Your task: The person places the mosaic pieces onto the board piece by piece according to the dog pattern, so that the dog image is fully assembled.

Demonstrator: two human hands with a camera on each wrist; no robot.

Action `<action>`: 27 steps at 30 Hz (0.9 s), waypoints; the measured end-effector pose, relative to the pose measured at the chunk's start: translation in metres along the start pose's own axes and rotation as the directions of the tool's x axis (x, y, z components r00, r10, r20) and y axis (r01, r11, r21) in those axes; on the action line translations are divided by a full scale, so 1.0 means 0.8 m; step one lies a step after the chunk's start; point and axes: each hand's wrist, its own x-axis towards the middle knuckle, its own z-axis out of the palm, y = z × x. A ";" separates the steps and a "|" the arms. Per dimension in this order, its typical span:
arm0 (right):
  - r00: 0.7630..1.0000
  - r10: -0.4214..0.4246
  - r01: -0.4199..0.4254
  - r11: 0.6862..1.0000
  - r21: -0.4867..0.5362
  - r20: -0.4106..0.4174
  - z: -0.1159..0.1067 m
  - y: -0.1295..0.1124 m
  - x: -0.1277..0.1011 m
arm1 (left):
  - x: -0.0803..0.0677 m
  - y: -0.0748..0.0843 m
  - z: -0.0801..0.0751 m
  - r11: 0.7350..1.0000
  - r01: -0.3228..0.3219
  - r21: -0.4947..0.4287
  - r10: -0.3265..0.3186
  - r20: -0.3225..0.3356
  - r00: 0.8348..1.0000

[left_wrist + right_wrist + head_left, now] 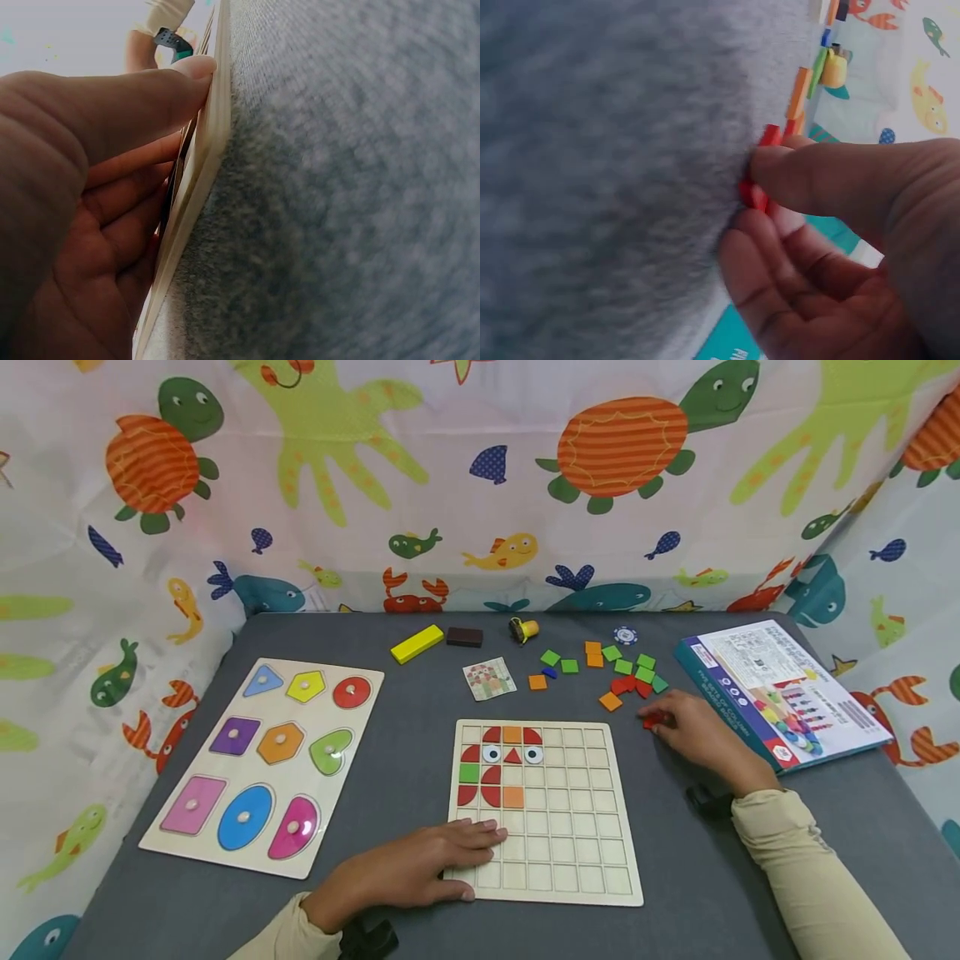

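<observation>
On the grey tabletop (420,693), the left hand (408,870) lay flat with straight fingers pressing the lower-left corner of the grid board (546,810). The right hand (697,732) pinched a red tile (651,720) between thumb and fingertips, just right of the board, near the loose tiles (607,668).

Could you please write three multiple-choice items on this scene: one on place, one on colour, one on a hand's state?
1. Where does the left hand rest?
A. on the grid board
B. on the shape puzzle
C. on the box

2. What colour is the piece in the right hand?
A. green
B. red
C. blue

3. How are the left hand's fingers?
A. fisted
B. flat
C. pinching

Answers: 1 A, its fingers lie on the board's near-left corner; 2 B, red shows at the fingertips; 3 B, they lie straight.
</observation>
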 end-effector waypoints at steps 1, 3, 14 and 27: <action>1.000 0.007 -0.007 1.000 -0.011 0.009 -0.001 -0.001 0.001 | 0.000 0.000 -0.001 1.000 -0.001 0.002 0.001 0.002 1.000; 0.999 0.021 -0.020 0.999 -0.025 0.030 -0.004 -0.002 0.003 | 0.001 0.001 -0.002 1.000 -0.001 0.006 0.001 0.006 1.000; 0.991 0.067 -0.059 0.996 -0.067 0.117 -0.008 -0.006 0.010 | 0.000 -0.001 0.001 1.000 0.004 -0.003 -0.004 -0.001 1.000; 0.996 0.069 -0.071 0.996 0.051 0.047 0.006 -0.024 0.010 | -0.001 0.001 0.000 1.000 0.001 -0.006 -0.001 -0.001 1.000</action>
